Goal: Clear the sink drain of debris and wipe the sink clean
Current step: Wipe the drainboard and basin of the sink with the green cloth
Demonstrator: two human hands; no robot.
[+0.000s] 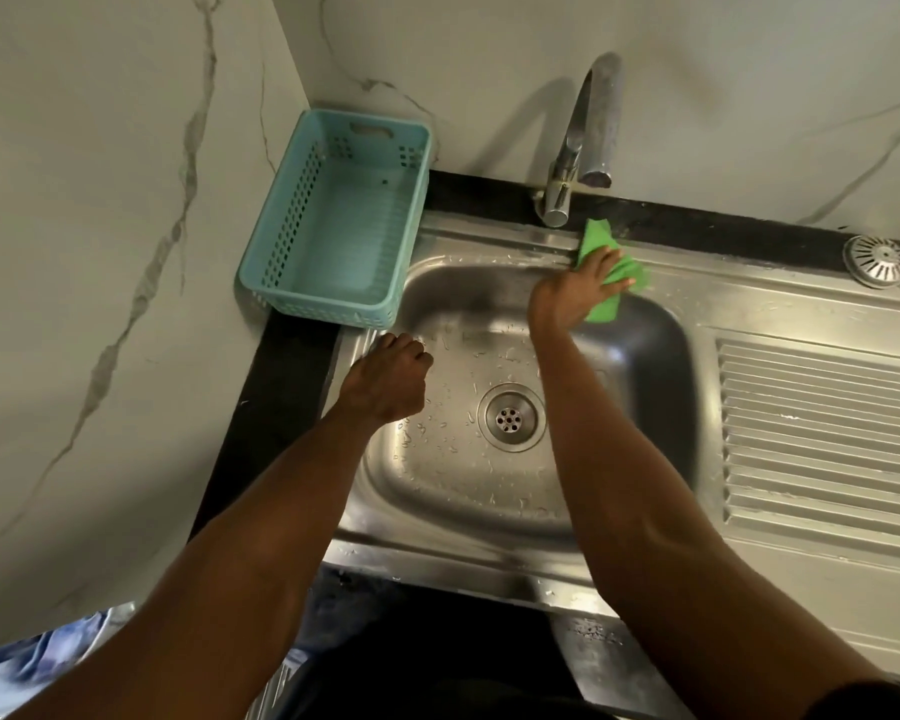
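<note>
1. R hand (583, 288) flat, fingers near straight, pressing a crumpled green cleaning cloth (611, 283) onto the back rim of the stainless-steel sink (489, 501), just right of the chrome tap (578, 142) base. Cloth partly draped over the rim into the basin. Looks like a wipe stroke along the back ledge, judging by pose.
2. L hand (393, 376) curled in a loose fist at the basin's front-left corner, near the rim. Can't see anything in it; whether it's touching steel or hovering, can't tell.
3. Round perforated drain (512, 419) mid-basin: holes look open, no visible debris on/around it. So drain-clearing step prob done, far as the view shows.
4. Round metal slotted strainer cover (876, 262) sits off on the far-right back ledge, well apart from the drain. Likely needs refitting at the end (my guess).
5. Basin floor + front rim have water droplets/streaks all over, so wipe not finished. Ribbed drainboard (822, 439) to the right also shows some wet spots.
6. Est progress: debris part done, wipe started at back rim; basin walls, floor, front rim, drainboard left.
7. Pale blue perforated plastic basket (333, 220) sits on the black counter at the basin's left-back corner, empty inside, not in play.
</note>
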